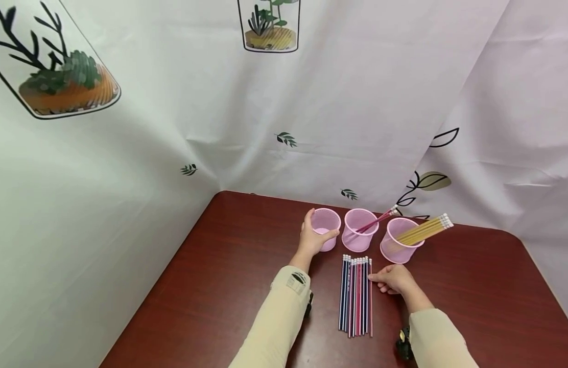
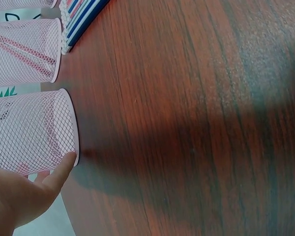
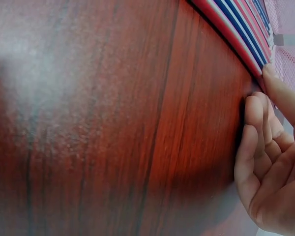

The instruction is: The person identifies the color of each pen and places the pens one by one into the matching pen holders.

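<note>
Three pink mesh pencil cups stand in a row on the table. My left hand [image 1: 310,240] grips the left cup [image 1: 329,244], with the thumb at its near rim and fingers round its far left side. No pencil shows in this cup. The middle cup [image 1: 357,241] holds a few red pencils [image 1: 375,222]; the right cup [image 1: 394,251] holds several yellow pencils [image 1: 422,232]. In front lies a row of dark blue and red pencils [image 1: 355,299], eraser ends towards the cups. My right hand [image 1: 395,279] pinches the rightmost red pencil [image 1: 371,306] near its eraser end.
The brown wooden table [image 1: 229,286] extends to both sides of the cups and pencils. Behind it hangs a white cloth [image 1: 367,102] printed with plants, close to the table's back edge. Another stretch of cloth borders the left edge.
</note>
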The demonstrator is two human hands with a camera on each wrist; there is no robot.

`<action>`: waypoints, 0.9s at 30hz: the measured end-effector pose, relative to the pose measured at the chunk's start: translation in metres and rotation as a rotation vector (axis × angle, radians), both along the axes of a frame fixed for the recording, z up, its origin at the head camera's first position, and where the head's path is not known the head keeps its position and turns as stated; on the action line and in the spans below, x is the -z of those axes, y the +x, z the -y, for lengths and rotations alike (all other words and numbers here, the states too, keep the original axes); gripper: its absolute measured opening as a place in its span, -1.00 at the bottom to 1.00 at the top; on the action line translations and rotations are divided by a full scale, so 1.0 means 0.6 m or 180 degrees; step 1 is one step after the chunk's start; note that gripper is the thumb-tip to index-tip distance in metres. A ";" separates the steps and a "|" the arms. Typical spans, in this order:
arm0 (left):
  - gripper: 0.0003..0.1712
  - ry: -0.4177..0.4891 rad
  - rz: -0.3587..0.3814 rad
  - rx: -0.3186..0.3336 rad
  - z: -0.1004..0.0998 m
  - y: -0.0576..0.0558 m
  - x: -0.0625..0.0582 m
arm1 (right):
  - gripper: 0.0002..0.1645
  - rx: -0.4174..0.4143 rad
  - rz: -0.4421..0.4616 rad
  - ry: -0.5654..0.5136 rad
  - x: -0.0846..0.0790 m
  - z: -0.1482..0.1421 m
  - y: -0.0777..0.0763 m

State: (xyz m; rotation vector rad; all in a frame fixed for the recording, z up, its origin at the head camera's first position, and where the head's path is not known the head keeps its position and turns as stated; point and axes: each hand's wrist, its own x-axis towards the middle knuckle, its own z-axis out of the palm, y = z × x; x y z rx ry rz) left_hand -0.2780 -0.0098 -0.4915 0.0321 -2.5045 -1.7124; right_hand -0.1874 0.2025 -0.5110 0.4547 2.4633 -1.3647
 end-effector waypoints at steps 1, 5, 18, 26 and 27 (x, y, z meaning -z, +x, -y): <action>0.08 0.0012 -0.0011 0.0005 0.000 0.000 0.000 | -0.72 -0.0010 0.0007 -0.0036 -0.001 0.000 0.000; 0.09 0.0019 0.0041 0.0003 0.001 0.000 0.000 | -0.75 -0.0103 0.0037 -0.0158 -0.003 -0.002 -0.001; 0.09 -0.0028 0.0059 0.0002 0.001 -0.001 0.000 | -0.72 -0.0108 0.0226 0.0038 -0.013 0.008 -0.005; 0.09 -0.0044 0.0006 0.0002 0.001 -0.002 0.002 | -0.73 -0.0125 0.0268 0.0146 -0.013 0.011 -0.008; 0.09 -0.0044 -0.0003 -0.0001 0.001 -0.002 0.002 | -0.73 -0.0126 0.0271 0.0141 -0.013 0.011 -0.008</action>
